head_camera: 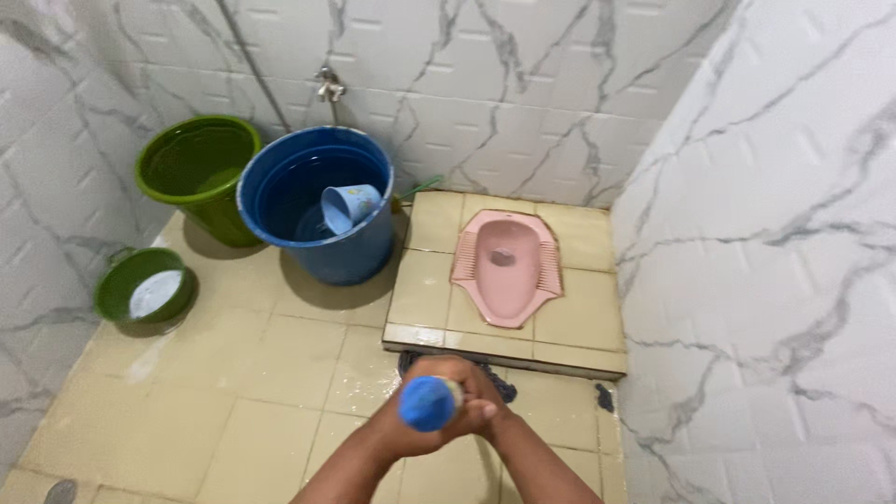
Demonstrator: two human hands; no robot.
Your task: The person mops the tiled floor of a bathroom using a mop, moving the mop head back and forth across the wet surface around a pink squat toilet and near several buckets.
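Both of my hands are wrapped around a stick-like handle with a blue rounded end (427, 402) that points up at the camera. My left hand (408, 431) grips it from the left and my right hand (481, 403) from the right, low in the middle of the view. The lower end of the tool is hidden behind my hands; something dark (500, 383) shows on the floor just under them. Ahead, on a raised tiled step (425, 280), sits a pink squat toilet pan (506, 266).
A big blue bucket (350, 257) with water and a floating blue scoop (347, 206) stands left of the step, under a wall tap (329, 89). A green bucket (210, 210) and a small green pail (145, 291) stand further left. Marble-patterned walls close in on the left, back and right.
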